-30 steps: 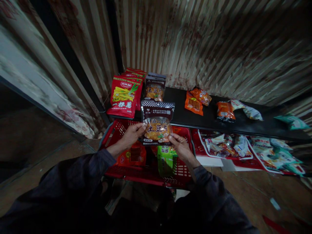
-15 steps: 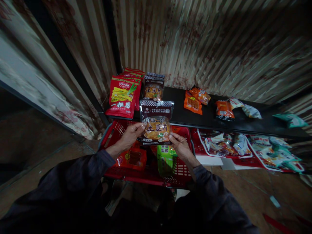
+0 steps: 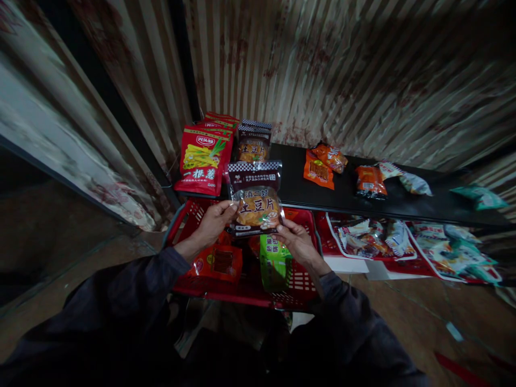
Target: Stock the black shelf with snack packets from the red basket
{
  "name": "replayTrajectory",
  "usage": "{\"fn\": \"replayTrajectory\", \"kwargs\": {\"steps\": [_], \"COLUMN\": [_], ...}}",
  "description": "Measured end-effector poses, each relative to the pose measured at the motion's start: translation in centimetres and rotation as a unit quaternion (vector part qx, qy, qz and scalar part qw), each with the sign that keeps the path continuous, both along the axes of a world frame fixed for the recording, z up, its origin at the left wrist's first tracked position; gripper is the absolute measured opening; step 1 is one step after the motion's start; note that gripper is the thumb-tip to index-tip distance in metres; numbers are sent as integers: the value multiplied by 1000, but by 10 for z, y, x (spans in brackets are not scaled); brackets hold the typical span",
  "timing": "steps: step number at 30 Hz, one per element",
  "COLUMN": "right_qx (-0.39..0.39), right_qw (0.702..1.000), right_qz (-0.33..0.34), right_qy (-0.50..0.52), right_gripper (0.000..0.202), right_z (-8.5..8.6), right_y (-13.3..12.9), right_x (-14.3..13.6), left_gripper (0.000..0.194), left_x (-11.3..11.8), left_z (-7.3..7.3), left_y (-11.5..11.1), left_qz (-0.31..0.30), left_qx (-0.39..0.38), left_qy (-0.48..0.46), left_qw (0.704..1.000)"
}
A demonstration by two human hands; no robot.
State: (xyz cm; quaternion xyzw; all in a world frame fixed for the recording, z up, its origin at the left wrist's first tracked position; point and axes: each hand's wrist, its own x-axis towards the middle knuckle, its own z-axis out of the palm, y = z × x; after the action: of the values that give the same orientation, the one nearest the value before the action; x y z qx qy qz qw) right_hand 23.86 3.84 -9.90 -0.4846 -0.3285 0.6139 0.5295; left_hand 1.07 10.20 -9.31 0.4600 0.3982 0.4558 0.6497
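Between my two hands is a dark brown bag of potato chips (image 3: 258, 201) with a checkered top edge and a clear window, its printed front toward me. My left hand (image 3: 215, 220) pinches its lower left edge, and my right hand (image 3: 296, 239) pinches its lower right corner. Below it is a red shopping basket (image 3: 189, 287) holding an orange snack packet (image 3: 220, 263) and a green snack packet (image 3: 276, 263). Just behind the held bag, matching brown chip bags (image 3: 253, 142) stand on the black shelf (image 3: 282, 177), beside several red snack bags (image 3: 205, 161).
Farther right on the shelf lie orange packets (image 3: 322, 164), another orange packet (image 3: 371, 181), white packets (image 3: 415, 183) and a teal packet (image 3: 479, 197). Under the shelf edge are two more red baskets of snacks, one nearer (image 3: 336, 250), one farther right (image 3: 433, 267). A striped curtain (image 3: 322, 70) hangs behind.
The held chip bag has shifted slightly left and up, and its face is turned a little. Both hands keep their grip on it; the other packets have stayed put.
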Motion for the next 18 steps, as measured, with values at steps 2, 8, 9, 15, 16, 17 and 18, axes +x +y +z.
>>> {"fn": "replayTrajectory", "kwargs": {"steps": [2,8,9,15,16,17,18], "right_qx": [4,11,9,7,7,4,2], "right_qw": [1000,999,999,998,998,998,998], "right_qz": [-1,-43,-46,-58,-61,-64,-65], "right_qy": [-1,-14,-13,-4,-2,1,3], "right_gripper": [36,35,36,34,34,34,34], "right_z": [0,-3,-4,-4,-4,-3,-3], "right_y": [0,1,1,0,-1,-1,-1], "right_x": [0,0,0,0,-1,-1,-2], "left_gripper": [49,58,62,54,53,51,50], "left_x": [0,-1,-1,6,7,7,8], "left_z": [0,6,6,5,5,4,4], "left_y": [-1,-9,-10,-13,-13,-13,-13], "left_qz": [-16,-111,-125,-152,-153,-152,-150], "left_qx": [-12,-48,-50,-50,-51,-51,-50], "left_qy": [-6,-15,-21,-49,-47,-45,-44], "left_qw": [1000,993,991,986,986,986,987]}}
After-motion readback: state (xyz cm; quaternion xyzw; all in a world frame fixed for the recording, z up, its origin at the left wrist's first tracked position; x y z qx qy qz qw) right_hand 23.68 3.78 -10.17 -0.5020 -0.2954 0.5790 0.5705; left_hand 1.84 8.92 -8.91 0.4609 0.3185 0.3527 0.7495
